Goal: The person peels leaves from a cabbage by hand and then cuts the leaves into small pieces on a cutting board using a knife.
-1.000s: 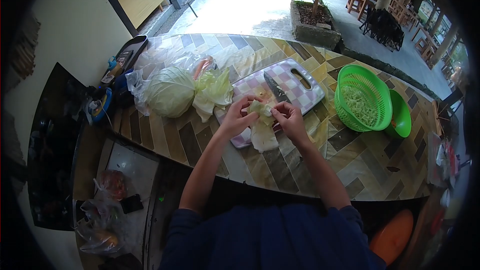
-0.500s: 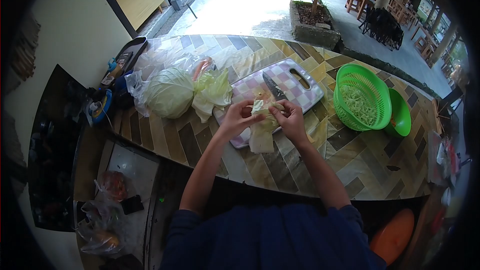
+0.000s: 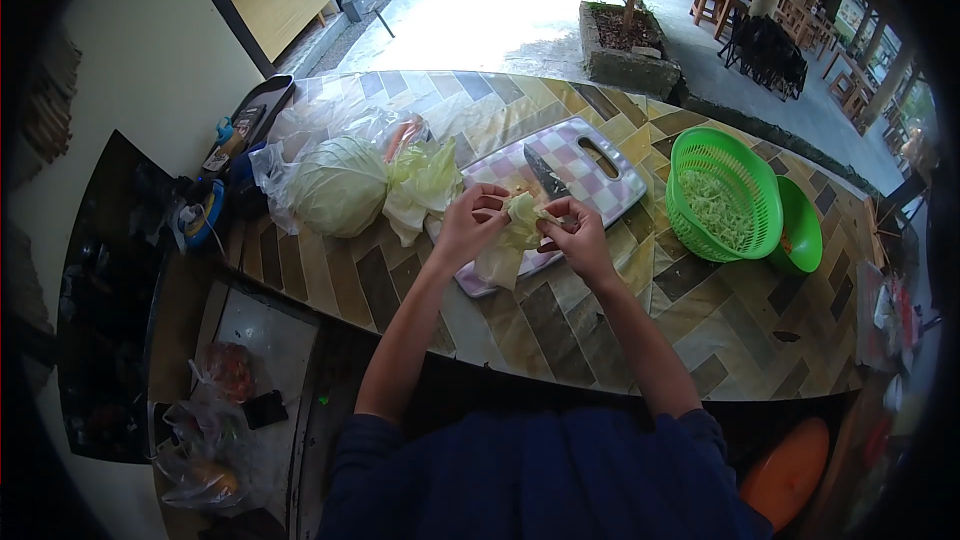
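Note:
Between my two hands a pale cabbage leaf [image 3: 519, 230] is held over the near part of a pink-and-white checked cutting board [image 3: 490, 180]. My left hand [image 3: 472, 225] pinches the leaf's left side, and my right hand [image 3: 577, 236] pinches its right edge. The leaf's wide pale end hangs down toward me. Beyond my hands a knife [image 3: 545, 172] with bits of cabbage on its blade lies on the board. Left of the board are loose cabbage leaves [image 3: 420, 187] and a large cabbage head [image 3: 340, 186] partly in a clear plastic bag [image 3: 290, 130].
To the right stands a green colander [image 3: 765, 205] of shredded cabbage, with a green bowl [image 3: 803, 230] beside it. A dark tray [image 3: 268, 100] and a blue tape roll [image 3: 207, 212] sit at the left. The tiled table [image 3: 560, 340] has a curved front edge; an orange stool [image 3: 787, 470] is below.
The cabbage leaf has turned and bunched up between my fingers, and its hanging end has swung left. Both hands have shifted slightly; the other things stay put.

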`<state>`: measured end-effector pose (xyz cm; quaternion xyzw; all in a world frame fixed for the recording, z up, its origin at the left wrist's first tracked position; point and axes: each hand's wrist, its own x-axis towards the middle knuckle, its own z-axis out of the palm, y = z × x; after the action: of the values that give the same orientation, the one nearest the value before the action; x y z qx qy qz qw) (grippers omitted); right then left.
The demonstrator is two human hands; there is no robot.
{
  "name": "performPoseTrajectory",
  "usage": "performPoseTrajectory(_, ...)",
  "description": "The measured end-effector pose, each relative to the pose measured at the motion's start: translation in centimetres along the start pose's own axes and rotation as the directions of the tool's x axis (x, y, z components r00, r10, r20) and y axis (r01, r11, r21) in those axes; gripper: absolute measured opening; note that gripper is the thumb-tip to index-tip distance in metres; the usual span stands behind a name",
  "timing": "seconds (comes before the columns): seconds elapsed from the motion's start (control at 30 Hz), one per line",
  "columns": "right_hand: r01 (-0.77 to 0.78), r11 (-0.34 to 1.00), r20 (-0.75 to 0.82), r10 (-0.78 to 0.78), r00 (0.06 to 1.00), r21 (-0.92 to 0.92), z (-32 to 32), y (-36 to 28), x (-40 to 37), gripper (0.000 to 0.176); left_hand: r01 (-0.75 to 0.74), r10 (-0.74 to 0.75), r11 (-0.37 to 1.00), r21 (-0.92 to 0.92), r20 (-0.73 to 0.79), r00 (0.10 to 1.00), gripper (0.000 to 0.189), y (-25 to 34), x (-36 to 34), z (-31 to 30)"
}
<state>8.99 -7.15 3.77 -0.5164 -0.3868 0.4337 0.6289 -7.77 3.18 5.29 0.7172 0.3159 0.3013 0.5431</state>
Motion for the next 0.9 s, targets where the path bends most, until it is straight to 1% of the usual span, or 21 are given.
performPoseTrajectory(0.03, -0.011, 1.000, 0.015, 0.011, 1.000, -0.018, -0.1, 0.3, 0.2, 0.023, 0.048, -0.048, 0.998, 0.031, -0.012, 0.999, 0.032, 0.2, 0.3, -0.2)
performPoseTrajectory(0.07, -0.022, 0.999, 0.030, 0.024, 0.999, -0.036, -0.2, 0.5, 0.2, 0.027, 0.000, -0.001, 0.996, 0.089, 0.011, 1.000, 0.032, -0.1, 1.1, -0.5)
performPoseTrajectory(0.13, 0.023, 0.978, 0.065, -0.010, 0.998, -0.206, -0.2, 0.9, 0.2, 0.034, -0.097, 0.087, 0.975, 0.201, 0.058, 0.995, 0.031, -0.5, 2.8, -1.1)
performPoseTrajectory(0.17, 0.051, 0.956, 0.088, -0.027, 0.996, -0.288, -0.1, 1.0, 0.2, 0.038, -0.043, 0.022, 0.968, 0.247, 0.087, 0.996, 0.031, -0.4, 3.5, -1.4)
performPoseTrajectory(0.23, 0.171, 0.878, 0.084, -0.149, 0.985, -0.448, 0.2, 0.4, -0.4, 0.042, 0.055, -0.108, 0.938, 0.341, 0.138, 0.984, 0.031, 0.4, 4.4, -1.8)
performPoseTrajectory(0.27, 0.223, 0.823, 0.086, -0.209, 0.974, -0.523, 0.2, -0.1, -0.8, 0.045, -0.062, 0.022, 0.907, 0.416, 0.101, 0.995, 0.031, -0.1, 4.5, -1.8)
performPoseTrajectory(0.3, 0.215, 0.828, 0.086, -0.199, 0.976, -0.518, 0.0, -0.6, -1.2, 0.044, -0.170, 0.153, 0.855, 0.490, 0.074, 0.985, 0.032, -0.5, 4.4, -1.8)
performPoseTrajectory(0.33, 0.213, 0.813, 0.076, -0.205, 0.976, -0.543, -0.3, -1.0, -1.6, 0.043, -0.266, 0.283, 0.783, 0.562, 0.059, 0.957, 0.032, -0.9, 4.3, -1.7)
performPoseTrajectory(0.37, 0.209, 0.797, 0.065, -0.210, 0.976, -0.566, -0.8, -1.3, -2.1, 0.043, -0.248, 0.300, 0.780, 0.575, 0.005, 0.954, 0.032, -1.4, 4.1, -1.5)
performPoseTrajectory(0.43, 0.215, 0.744, 0.052, -0.237, 0.970, -0.633, -2.0, -1.4, -2.5, 0.041, -0.210, 0.330, 0.775, 0.596, -0.098, 0.939, 0.032, 0.2, 2.8, -0.7)
performPoseTrajectory(0.53, 0.225, 0.633, 0.055, -0.276, 0.960, -0.741, -3.7, -0.9, -3.2, 0.038, -0.172, 0.311, 0.780, 0.602, -0.133, 0.941, 0.029, 0.9, 1.1, -0.2)
performPoseTrajectory(0.63, 0.218, 0.549, 0.072, -0.275, 0.959, -0.807, -4.3, -0.4, -3.7, 0.036, -0.136, 0.181, 0.806, 0.576, -0.020, 0.983, 0.029, -0.3, 0.3, -0.6)
performPoseTrajectory(0.7, 0.219, 0.499, 0.099, -0.256, 0.962, -0.838, -4.4, 0.3, -3.7, 0.037, -0.196, 0.221, 0.768, 0.610, 0.036, 0.975, 0.031, -1.4, -0.3, -0.4)
performPoseTrajectory(0.73, 0.235, 0.465, 0.109, -0.282, 0.953, -0.854, -4.3, 0.3, -3.6, 0.037, -0.224, 0.238, 0.748, 0.625, 0.062, 0.969, 0.033, -2.0, -0.5, -0.3)
performPoseTrajectory(0.83, 0.288, 0.374, 0.162, -0.333, 0.929, -0.882, -3.0, -0.1, -3.4, 0.037, -0.351, 0.349, 0.578, 0.737, 0.166, 0.922, 0.038, -3.7, -0.5, -0.3)
performPoseTrajectory(0.9, 0.327, 0.330, 0.212, -0.340, 0.916, -0.885, -2.2, -0.6, -3.1, 0.038, -0.334, 0.295, 0.626, 0.705, 0.182, 0.938, 0.040, -4.0, -0.5, -0.5)
